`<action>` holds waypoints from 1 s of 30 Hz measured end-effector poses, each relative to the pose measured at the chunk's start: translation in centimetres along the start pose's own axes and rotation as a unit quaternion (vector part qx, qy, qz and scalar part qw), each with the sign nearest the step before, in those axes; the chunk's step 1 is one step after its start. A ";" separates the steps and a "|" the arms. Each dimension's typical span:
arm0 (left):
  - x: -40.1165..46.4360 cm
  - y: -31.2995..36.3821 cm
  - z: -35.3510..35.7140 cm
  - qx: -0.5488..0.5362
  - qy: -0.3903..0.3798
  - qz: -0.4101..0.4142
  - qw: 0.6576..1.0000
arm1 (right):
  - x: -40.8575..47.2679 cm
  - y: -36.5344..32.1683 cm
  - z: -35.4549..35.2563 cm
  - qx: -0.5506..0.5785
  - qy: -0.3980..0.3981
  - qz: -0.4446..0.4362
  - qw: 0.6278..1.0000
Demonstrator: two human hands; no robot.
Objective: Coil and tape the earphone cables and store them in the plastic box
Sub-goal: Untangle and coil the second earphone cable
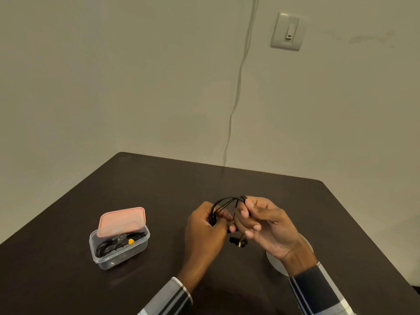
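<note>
A black earphone cable (223, 204) is looped into a coil above the dark table (159, 189). My left hand (204, 230) grips the coil's left side and my right hand (263, 221) pinches its right side. The black earbuds (237, 242) dangle below, between my hands. To the left stands a clear plastic box (118, 251) with other black cables and a small yellow piece inside. Its pink lid (121, 221) leans tilted on the box's far rim.
A white round thing (276, 262), perhaps a tape roll, lies on the table mostly hidden under my right wrist. A thin cable (238, 87) hangs down the wall behind the table. A wall switch (287, 31) is at upper right.
</note>
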State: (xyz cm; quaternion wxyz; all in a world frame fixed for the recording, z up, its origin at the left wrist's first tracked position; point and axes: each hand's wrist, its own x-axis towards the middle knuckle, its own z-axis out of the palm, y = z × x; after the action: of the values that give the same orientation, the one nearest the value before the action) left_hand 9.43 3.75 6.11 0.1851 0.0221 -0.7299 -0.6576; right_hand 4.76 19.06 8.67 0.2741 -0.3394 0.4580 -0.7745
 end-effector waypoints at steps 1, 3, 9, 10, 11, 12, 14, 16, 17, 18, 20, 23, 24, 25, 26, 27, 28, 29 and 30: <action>0.0 0.0 -0.1 0.004 -0.005 0.008 1.000 | 0.0 -0.1 -0.1 0.000 0.012 -0.004 1.000; 0.0 0.1 -0.5 -0.012 -0.027 0.010 1.000 | -0.1 -0.2 -0.2 0.009 0.034 -0.010 0.999; 0.3 -0.5 -2.9 -0.026 -0.099 -0.011 0.995 | -0.2 -0.7 0.4 -0.020 0.178 0.007 0.984; 0.4 -0.7 -3.3 -0.016 -0.097 -0.015 0.995 | -0.2 -0.5 0.5 -0.044 0.207 0.023 0.977; 0.6 -0.9 -3.6 -0.010 -0.095 -0.018 0.995 | -0.2 -0.3 0.5 -0.068 0.233 0.038 0.969; 0.7 -1.0 -3.9 -0.006 -0.094 -0.021 0.995 | -0.2 -0.1 0.6 -0.085 0.256 0.052 0.961; 0.8 -1.2 -4.3 0.001 -0.092 -0.032 0.995 | -0.1 0.5 0.8 -0.103 0.291 0.075 0.948; 0.8 -1.4 -4.5 0.003 -0.090 -0.053 0.995 | -0.1 1.0 1.1 -0.111 0.315 0.089 0.938; 0.7 -1.4 -4.6 -0.001 -0.086 -0.062 0.994 | 0.0 1.2 1.3 -0.121 0.328 0.094 0.932; 0.7 -1.4 -4.7 -0.007 -0.080 -0.072 0.994 | 0.0 1.5 1.3 -0.136 0.343 0.098 0.924; 0.8 -1.7 -4.8 -0.017 -0.066 -0.090 0.994 | 0.0 2.0 1.3 -0.169 0.379 0.102 0.904; 1.0 -1.9 -5.1 -0.027 -0.061 -0.118 0.991 | 0.0 2.3 1.3 -0.181 0.407 0.098 0.890; 1.1 -2.1 -5.2 -0.029 -0.064 -0.125 0.990 | 0.0 2.4 1.3 -0.180 0.405 0.094 0.891; 1.1 -2.2 -5.3 -0.029 -0.071 -0.133 0.988 | -0.1 2.5 1.3 -0.179 0.402 0.090 0.893; 1.1 -2.3 -5.3 -0.028 -0.082 -0.140 0.986 | -0.1 2.6 1.3 -0.178 0.399 0.087 0.895; 1.1 -2.3 -5.4 -0.027 -0.099 -0.148 0.984 | -0.1 2.7 1.3 -0.174 0.396 0.084 0.898; 1.1 -2.3 -5.5 -0.031 -0.121 -0.157 0.980 | -0.1 2.8 1.2 -0.169 0.392 0.083 0.900; 1.1 -2.4 -5.5 -0.036 -0.146 -0.168 0.974 | -0.2 2.8 1.1 -0.161 0.387 0.083 0.904; 1.1 -2.5 -5.6 -0.040 -0.173 -0.179 0.968 | -0.1 2.8 1.1 -0.151 0.382 0.084 0.908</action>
State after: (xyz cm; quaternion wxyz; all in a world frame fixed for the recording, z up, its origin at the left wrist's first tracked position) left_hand 9.58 -2.22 4.33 -0.0643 0.0306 -0.7084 -0.7022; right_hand 6.04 17.36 6.48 0.0877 -0.0149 0.6661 -0.7405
